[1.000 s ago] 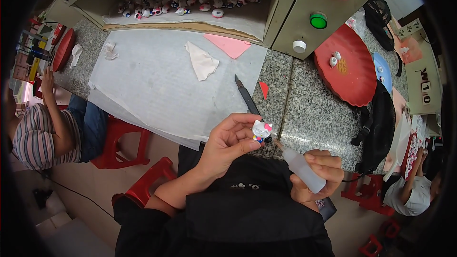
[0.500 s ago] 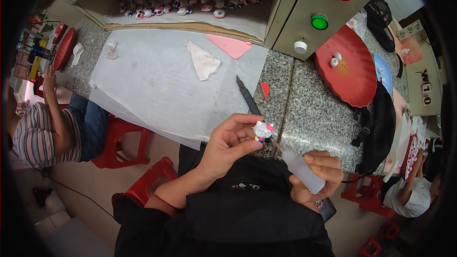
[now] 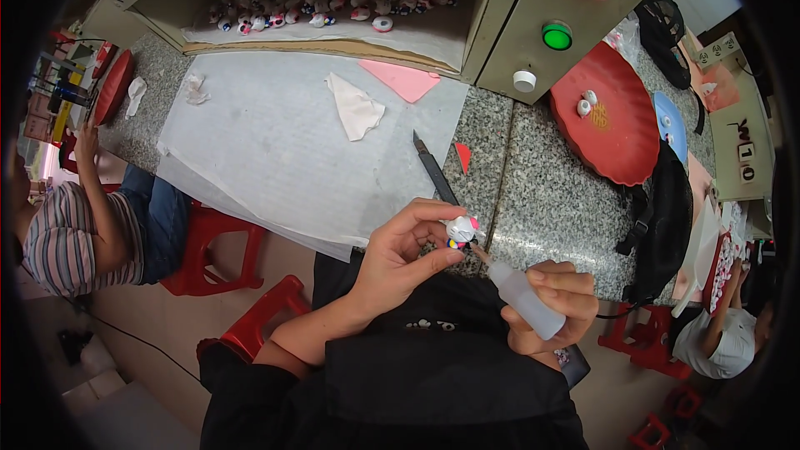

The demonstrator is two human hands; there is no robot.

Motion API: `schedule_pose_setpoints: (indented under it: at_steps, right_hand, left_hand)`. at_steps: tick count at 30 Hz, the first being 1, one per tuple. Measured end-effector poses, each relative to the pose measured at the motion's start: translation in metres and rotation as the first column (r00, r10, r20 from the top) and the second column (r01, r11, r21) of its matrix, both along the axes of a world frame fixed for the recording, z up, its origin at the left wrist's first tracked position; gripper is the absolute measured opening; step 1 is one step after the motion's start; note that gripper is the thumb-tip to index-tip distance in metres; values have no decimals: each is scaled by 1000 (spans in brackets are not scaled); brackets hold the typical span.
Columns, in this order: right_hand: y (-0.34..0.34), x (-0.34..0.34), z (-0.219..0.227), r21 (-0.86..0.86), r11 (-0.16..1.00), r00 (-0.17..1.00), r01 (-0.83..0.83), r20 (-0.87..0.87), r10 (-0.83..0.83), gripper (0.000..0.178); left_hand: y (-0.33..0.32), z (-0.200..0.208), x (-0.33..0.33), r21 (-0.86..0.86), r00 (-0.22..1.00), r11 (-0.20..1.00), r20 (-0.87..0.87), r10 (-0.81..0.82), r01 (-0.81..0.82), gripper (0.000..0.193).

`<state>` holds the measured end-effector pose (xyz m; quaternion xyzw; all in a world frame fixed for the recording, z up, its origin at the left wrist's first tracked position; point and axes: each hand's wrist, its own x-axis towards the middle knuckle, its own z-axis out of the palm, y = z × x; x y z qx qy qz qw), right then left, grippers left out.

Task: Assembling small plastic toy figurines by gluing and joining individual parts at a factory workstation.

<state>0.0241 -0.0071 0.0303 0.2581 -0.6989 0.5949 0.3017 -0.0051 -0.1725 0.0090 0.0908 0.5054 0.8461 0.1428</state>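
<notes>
Between the thumb and fingers of my left hand (image 3: 402,252) is a small white cat figurine (image 3: 460,231) with pink, yellow and blue parts. My right hand (image 3: 560,304) is wrapped round a translucent white squeeze bottle (image 3: 527,300), tilted so its thin nozzle points up and left. The nozzle's tip is at the figurine's lower right side; whether it touches, I cannot tell. Just beyond my left fingers a black utility knife (image 3: 433,168) lies across the edge of the white paper sheet (image 3: 275,158).
A cream cloth (image 3: 356,107) and pink sheet (image 3: 402,79) lie on the paper. Behind stands a metal box (image 3: 479,42) full of figurines. At right are a red scalloped tray (image 3: 612,146) with white pieces and a black bag (image 3: 662,221). People sit at both sides.
The figurine has turned a little in my left fingers. The bottle has shifted slightly left and its nozzle stays beside the figurine.
</notes>
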Motion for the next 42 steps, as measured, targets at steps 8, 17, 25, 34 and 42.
schedule_pose_setpoints:
  at_steps: [8,17,25,34,42]
  right_hand:
    - [2,2,0,21,999,999,-36,25,35,49]
    - [3,1,-4,-7,1000,1000,6,18,-6,48]
    - [5,1,-5,20,998,997,58,45,-59,47]
    - [11,-3,-8,-288,943,965,167,244,-97,34]
    - [31,-13,-18,-305,863,833,403,513,-208,31]
  left_hand:
    - [0,-2,0,-8,1000,1000,25,5,-5,38]
    - [-1,-3,-1,-78,1000,997,-15,8,-9,34]
    - [-1,-4,-3,-100,1000,995,-16,1,-2,33]
    - [-2,-4,-5,123,977,992,211,-28,2,36]
    - [-7,-4,-9,250,968,967,230,-104,44,36]
